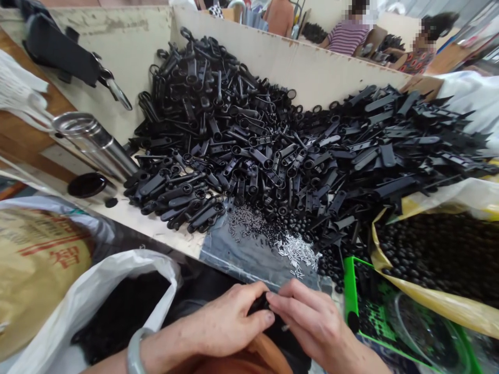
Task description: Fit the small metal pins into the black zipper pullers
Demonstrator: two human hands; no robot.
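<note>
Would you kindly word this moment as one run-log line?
left hand: holding black part | right hand: at that part | ahead: silver pieces, piled black parts

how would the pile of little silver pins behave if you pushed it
The silver pins would probably scatter, since they lie loose in a heap. Single ones may roll, looking rod-shaped. Their shiny surfaces suggest they could be slippery.

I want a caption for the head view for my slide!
Left hand and right hand meet at a black part near silver pins and a heap of black pieces.
</note>
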